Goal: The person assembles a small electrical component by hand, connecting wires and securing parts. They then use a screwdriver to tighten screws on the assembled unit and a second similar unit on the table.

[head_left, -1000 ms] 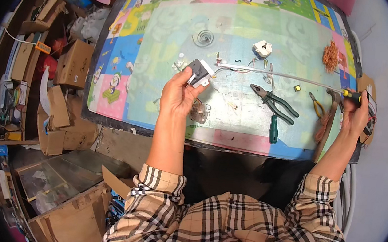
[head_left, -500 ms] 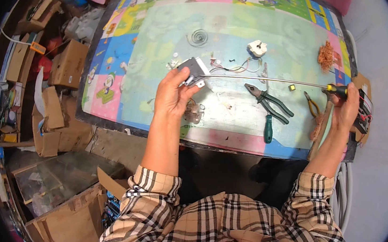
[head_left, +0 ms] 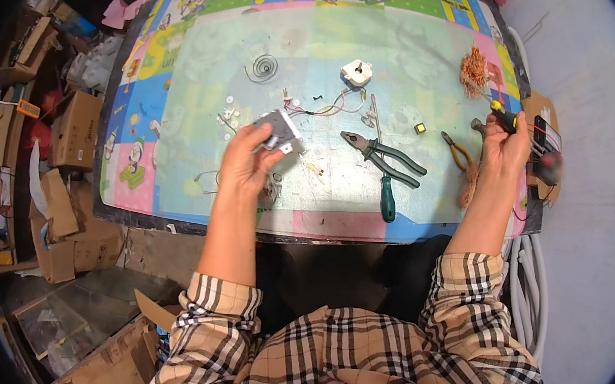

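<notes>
Grey part [head_left: 277, 126] pinched by my left hand's [head_left: 246, 159] thumb and fingers above the table [head_left: 208, 69], my right hand [head_left: 507, 147] wraps a screwdriver [head_left: 505, 118] well apart, tip hard to make out, seemingly mid-handling, where turning calls for steady aim.

The person wore a tan checked shirt [head_left: 305, 357], its cloth crossed by black and white bands with finer dark lines between them, creased in folds at the lower centre of the frame. The left sleeve [head_left: 215, 325] and right sleeve [head_left: 485, 316], in matching check, ended in wide turned-up cuffs [head_left: 226, 293], leaving both forearms [head_left: 231, 236] bare. Dark legwear [head_left: 412, 270] showed dimly above the shirt.
</notes>
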Motion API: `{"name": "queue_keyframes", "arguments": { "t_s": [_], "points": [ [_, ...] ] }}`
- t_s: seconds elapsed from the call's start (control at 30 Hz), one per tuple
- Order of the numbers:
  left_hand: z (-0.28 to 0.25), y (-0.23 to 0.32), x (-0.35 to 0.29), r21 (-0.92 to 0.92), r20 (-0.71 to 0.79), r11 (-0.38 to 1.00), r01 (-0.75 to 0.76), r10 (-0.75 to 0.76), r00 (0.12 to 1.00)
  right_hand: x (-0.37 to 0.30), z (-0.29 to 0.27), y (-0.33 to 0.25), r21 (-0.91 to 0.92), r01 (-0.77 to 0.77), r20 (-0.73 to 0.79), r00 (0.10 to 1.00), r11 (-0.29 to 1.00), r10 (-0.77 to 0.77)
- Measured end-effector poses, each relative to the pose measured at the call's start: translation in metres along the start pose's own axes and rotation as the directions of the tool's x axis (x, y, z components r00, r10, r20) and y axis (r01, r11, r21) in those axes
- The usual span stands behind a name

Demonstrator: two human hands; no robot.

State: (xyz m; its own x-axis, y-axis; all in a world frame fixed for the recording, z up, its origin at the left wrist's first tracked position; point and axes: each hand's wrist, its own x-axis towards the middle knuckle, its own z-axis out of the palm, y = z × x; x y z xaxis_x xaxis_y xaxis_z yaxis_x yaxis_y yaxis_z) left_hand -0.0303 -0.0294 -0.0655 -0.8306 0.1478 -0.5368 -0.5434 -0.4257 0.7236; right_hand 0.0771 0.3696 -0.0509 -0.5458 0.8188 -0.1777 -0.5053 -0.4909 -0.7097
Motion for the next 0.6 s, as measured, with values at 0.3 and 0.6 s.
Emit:
{"name": "queue_keyframes", "arguments": {
  "t_s": [0.3, 0.6],
  "points": [
    [0.029, -0.058, 0.066, 0.489, -0.079, 0.872, -0.032, 0.081, 0.994, -0.005, 0.001, -0.002, 0.144, -0.034, -0.055, 0.998, 0.989, 0.043],
    [0.091, -0.061, 0.182, 0.158, -0.128, 0.987, 0.03, -0.01, 0.992, 0.017, -0.03, -0.023, 0.245, -0.049, -0.004, 0.999, 0.968, 0.052]
  ]
}}
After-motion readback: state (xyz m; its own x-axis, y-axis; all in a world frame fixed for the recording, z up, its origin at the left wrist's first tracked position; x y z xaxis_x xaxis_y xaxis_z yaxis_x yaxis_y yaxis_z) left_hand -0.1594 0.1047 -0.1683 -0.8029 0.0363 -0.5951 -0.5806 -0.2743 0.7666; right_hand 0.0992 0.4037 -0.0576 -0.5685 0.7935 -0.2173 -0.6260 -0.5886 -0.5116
